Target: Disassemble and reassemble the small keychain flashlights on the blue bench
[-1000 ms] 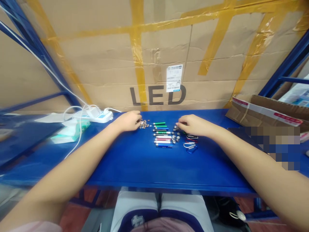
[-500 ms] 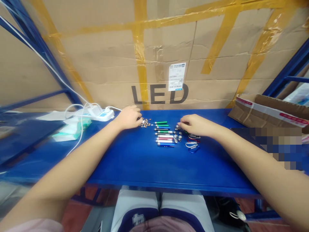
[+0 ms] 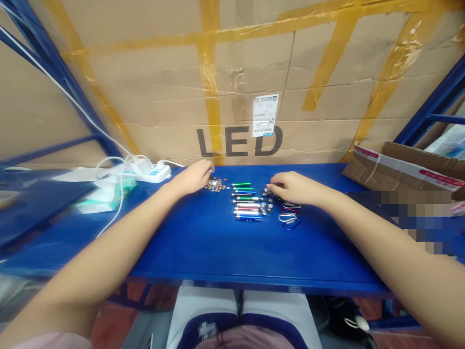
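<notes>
My left hand (image 3: 195,176) hovers at the back left edge of a pile of small round metal pieces (image 3: 217,185). Its fingers are curled, and whatever may be in them is hidden. Beside a cluster of small silver caps (image 3: 264,209), my right hand (image 3: 289,187) is closed with thumb and fingers drawn together; I cannot make out what it grips. Between the hands lies a column of slim metal penlight tubes (image 3: 248,212) in green, black, red, silver and blue. Several carabiner clips (image 3: 287,219) in silver, red and blue lie just below my right hand.
Behind the blue table (image 3: 218,252) stands a large taped cardboard box (image 3: 163,97) marked LED. A white power strip (image 3: 160,172) with cables and a green-white tissue pack (image 3: 107,196) sit at left. An open carton (image 3: 407,167) stands at right.
My left hand has lifted slightly back and left from the pile, uncovering more of the round pieces. My right hand stays in nearly the same place.
</notes>
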`<state>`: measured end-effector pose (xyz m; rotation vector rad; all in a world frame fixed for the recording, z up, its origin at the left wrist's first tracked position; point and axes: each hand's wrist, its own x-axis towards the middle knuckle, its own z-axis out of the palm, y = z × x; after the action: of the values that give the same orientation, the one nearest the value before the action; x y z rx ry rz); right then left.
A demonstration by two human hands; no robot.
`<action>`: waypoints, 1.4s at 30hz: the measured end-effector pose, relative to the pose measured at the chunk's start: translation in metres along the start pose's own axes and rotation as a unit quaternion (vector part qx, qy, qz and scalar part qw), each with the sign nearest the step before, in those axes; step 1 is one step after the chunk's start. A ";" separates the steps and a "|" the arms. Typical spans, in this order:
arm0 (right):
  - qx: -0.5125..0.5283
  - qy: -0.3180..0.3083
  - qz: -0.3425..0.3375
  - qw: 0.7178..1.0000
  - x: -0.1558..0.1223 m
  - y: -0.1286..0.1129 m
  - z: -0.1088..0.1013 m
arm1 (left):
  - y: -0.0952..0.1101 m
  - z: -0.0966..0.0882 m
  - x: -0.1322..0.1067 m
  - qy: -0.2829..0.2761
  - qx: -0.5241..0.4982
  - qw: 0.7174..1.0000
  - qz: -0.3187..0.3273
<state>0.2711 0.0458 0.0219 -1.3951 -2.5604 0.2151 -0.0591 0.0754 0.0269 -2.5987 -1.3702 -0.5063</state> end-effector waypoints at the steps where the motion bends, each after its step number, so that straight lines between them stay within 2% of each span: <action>1: 0.001 -0.002 0.001 1.000 0.000 -0.001 0.000 | -0.004 0.002 0.000 0.014 -0.021 1.000 -0.017; 5: 0.002 -0.009 0.012 1.000 -0.002 -0.006 -0.004 | -0.021 0.006 0.000 0.063 -0.054 0.993 -0.084; 9: 0.003 -0.016 0.015 1.000 -0.003 -0.009 -0.006 | -0.036 0.009 -0.002 0.074 -0.092 0.985 -0.129; 13: 0.006 -0.013 0.005 1.000 -0.002 -0.006 -0.004 | -0.040 0.016 0.000 0.043 -0.089 0.988 -0.120; 17: 0.004 -0.017 0.010 1.000 -0.003 -0.007 -0.004 | -0.040 0.020 0.000 0.042 -0.078 0.989 -0.121; 23: 0.011 -0.021 0.015 1.000 -0.004 -0.010 -0.007 | -0.040 0.014 -0.001 0.104 -0.065 0.982 -0.144; 28: 0.001 -0.018 0.015 1.000 -0.003 -0.009 -0.005 | -0.035 0.012 0.001 0.149 -0.075 0.978 -0.124; 32: 0.001 -0.021 0.014 1.000 -0.002 -0.008 -0.005 | -0.036 0.017 0.000 0.143 -0.118 0.967 -0.173; 36: -0.001 -0.019 0.015 1.000 -0.002 -0.008 -0.004 | -0.046 0.026 -0.003 0.130 -0.128 0.960 -0.211; 42: -0.002 -0.019 0.016 1.000 -0.003 -0.010 -0.005 | -0.059 0.038 -0.006 0.083 -0.161 0.953 -0.243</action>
<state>0.2661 0.0379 0.0288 -1.4463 -2.5713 0.2448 -0.1020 0.1153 -0.0120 -2.3487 -2.0136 -1.0713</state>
